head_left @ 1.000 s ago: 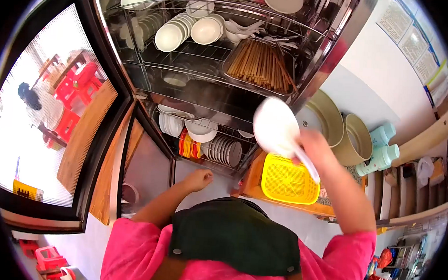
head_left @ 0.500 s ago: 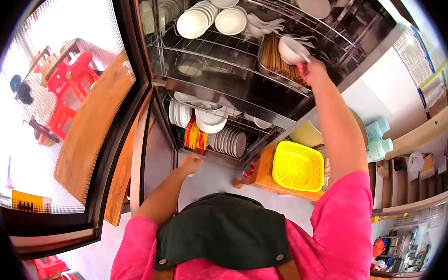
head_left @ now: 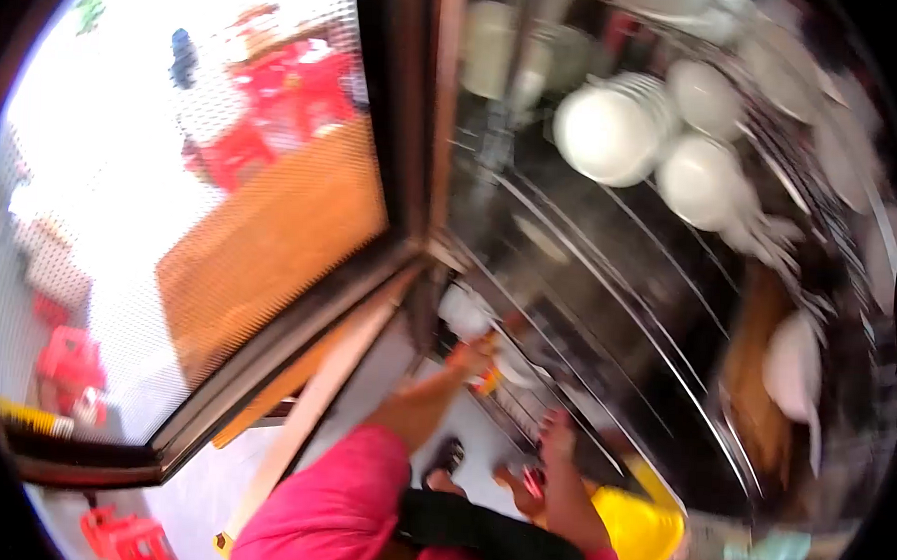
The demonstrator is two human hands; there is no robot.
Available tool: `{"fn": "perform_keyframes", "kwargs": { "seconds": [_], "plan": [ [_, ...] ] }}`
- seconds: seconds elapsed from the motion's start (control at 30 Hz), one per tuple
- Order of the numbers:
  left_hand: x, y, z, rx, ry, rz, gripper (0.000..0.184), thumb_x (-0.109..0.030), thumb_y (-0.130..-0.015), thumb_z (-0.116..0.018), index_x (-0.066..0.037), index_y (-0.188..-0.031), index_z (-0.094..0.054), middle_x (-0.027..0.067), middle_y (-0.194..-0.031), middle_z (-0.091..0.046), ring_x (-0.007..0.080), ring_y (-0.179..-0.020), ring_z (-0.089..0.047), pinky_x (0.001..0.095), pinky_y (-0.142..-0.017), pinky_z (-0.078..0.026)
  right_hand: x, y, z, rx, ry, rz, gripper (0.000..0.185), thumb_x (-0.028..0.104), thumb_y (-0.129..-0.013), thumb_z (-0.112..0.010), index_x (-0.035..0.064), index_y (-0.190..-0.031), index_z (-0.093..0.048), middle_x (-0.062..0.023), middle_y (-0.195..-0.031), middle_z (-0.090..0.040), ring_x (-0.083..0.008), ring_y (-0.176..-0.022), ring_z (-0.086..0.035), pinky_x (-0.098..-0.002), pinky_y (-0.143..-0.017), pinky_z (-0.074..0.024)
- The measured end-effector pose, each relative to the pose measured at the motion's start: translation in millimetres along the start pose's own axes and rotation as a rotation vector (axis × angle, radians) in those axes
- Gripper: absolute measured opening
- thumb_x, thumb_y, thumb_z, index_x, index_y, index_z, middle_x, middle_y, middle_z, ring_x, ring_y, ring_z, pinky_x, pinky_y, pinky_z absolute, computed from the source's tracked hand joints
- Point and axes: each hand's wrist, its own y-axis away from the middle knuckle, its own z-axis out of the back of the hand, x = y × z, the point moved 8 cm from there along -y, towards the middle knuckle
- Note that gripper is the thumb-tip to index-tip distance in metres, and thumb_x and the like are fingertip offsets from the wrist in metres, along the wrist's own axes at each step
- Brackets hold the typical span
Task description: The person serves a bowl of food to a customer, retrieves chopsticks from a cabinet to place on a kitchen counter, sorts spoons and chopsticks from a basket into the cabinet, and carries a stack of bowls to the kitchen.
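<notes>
The view is smeared by motion. My left hand is at the lower rack, beside white dishes and orange-yellow items; whether it holds anything is unclear. My right hand is raised in front of the cabinet's lower part, its fingers seemingly apart and nothing visible in them. A white bowl or ladle lies on the chopsticks at the right of the upper rack. Stacked white bowls stand on the same rack.
An open cabinet door with a mesh-like pane stands at the left. Red stools and a wooden surface show through it. A yellow basket sits low on the right. Feet show on the floor.
The view has swung, shifting the rack rightward. My right hand has let go of the white bowl or ladle and come down. My left hand has reached to the lower rack.
</notes>
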Motion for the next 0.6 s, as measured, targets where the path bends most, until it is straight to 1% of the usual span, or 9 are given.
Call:
{"fn": "perform_keyframes", "kwargs": {
  "seconds": [0.03,0.07,0.1,0.13,0.23,0.33,0.43,0.6],
  "plan": [
    [54,-78,-57,0.060,-0.326,-0.170,0.024,-0.020,-0.077,-0.046,-0.009,-0.093,-0.058,0.0094,-0.106,-0.054,0.0211,-0.098,-0.052,0.0338,-0.082,-0.042,2,-25,-3,0.055,-0.078,0.021,0.035,0.041,-0.081,-0.046,0.0142,-0.103,-0.050,-0.0034,-0.093,-0.054,-0.0185,-0.078,-0.050,-0.0352,-0.066,-0.0397],
    [105,-151,-90,-0.413,0.212,-0.333,0.022,-0.017,-0.074,-0.047,-0.006,-0.089,-0.059,0.0114,-0.106,-0.054,0.0228,-0.099,-0.051,0.0374,-0.082,-0.042,-1,-57,3,0.077,-0.135,-0.006,0.036,0.042,-0.081,-0.045,0.0142,-0.104,-0.049,-0.0036,-0.094,-0.053,-0.0189,-0.079,-0.050,-0.0356,-0.067,-0.0396],
    [58,-117,-56,-0.287,-0.126,-0.066,0.048,-0.042,-0.072,-0.056,-0.015,-0.111,-0.049,0.0101,-0.102,-0.057,0.0300,-0.086,-0.055,0.0410,-0.077,-0.044,-5,-81,-5,0.103,-0.190,-0.046,0.037,0.043,-0.080,-0.045,0.0142,-0.104,-0.049,-0.0037,-0.095,-0.053,-0.0193,-0.080,-0.049,-0.0361,-0.068,-0.0395],
    [25,-85,-24,-0.191,-0.006,0.037,0.049,-0.041,-0.071,-0.057,-0.015,-0.112,-0.048,0.0104,-0.101,-0.057,0.0297,-0.085,-0.055,0.0408,-0.076,-0.044,-7,-102,-15,0.127,-0.238,-0.087,0.038,0.043,-0.080,-0.045,0.0142,-0.105,-0.048,-0.0039,-0.096,-0.052,-0.0197,-0.082,-0.049,-0.0366,-0.068,-0.0394],
    [-7,-60,4,-0.102,0.231,0.081,0.054,-0.038,-0.069,-0.058,-0.014,-0.115,-0.043,0.0112,-0.099,-0.056,0.0285,-0.082,-0.055,0.0400,-0.073,-0.045,-10,-146,-41,0.186,-0.317,-0.137,0.042,0.046,-0.080,-0.044,0.0143,-0.107,-0.047,-0.0043,-0.100,-0.051,-0.0209,-0.085,-0.048,-0.0380,-0.071,-0.0391],
    [-16,-56,10,-0.025,0.362,0.058,0.059,-0.034,-0.067,-0.059,-0.013,-0.119,-0.039,0.0120,-0.098,-0.055,0.0274,-0.079,-0.054,0.0393,-0.070,-0.045,-8,-169,-63,0.230,-0.359,-0.164,0.045,0.048,-0.079,-0.044,0.0144,-0.110,-0.046,-0.0048,-0.103,-0.050,-0.0221,-0.089,-0.047,-0.0395,-0.073,-0.0388],
    [-29,-43,11,0.054,0.456,0.020,0.065,-0.031,-0.065,-0.059,-0.013,-0.122,-0.035,0.0128,-0.096,-0.055,0.0263,-0.076,-0.054,0.0386,-0.067,-0.045,-4,-173,-70,0.251,-0.397,-0.173,0.049,0.050,-0.078,-0.043,0.0144,-0.112,-0.044,-0.0052,-0.106,-0.048,-0.0233,-0.092,-0.046,-0.0409,-0.075,-0.0384],
    [-57,1,6,0.125,0.541,-0.056,0.075,-0.025,-0.061,-0.061,-0.012,-0.127,-0.027,0.0142,-0.093,-0.053,0.0244,-0.071,-0.054,0.0374,-0.063,-0.046,8,-139,-55,0.262,-0.445,-0.162,0.055,0.053,-0.077,-0.042,0.0146,-0.116,-0.042,-0.0059,-0.112,-0.046,-0.0253,-0.098,-0.045,-0.0433,-0.079,-0.0379]
  ]
}}
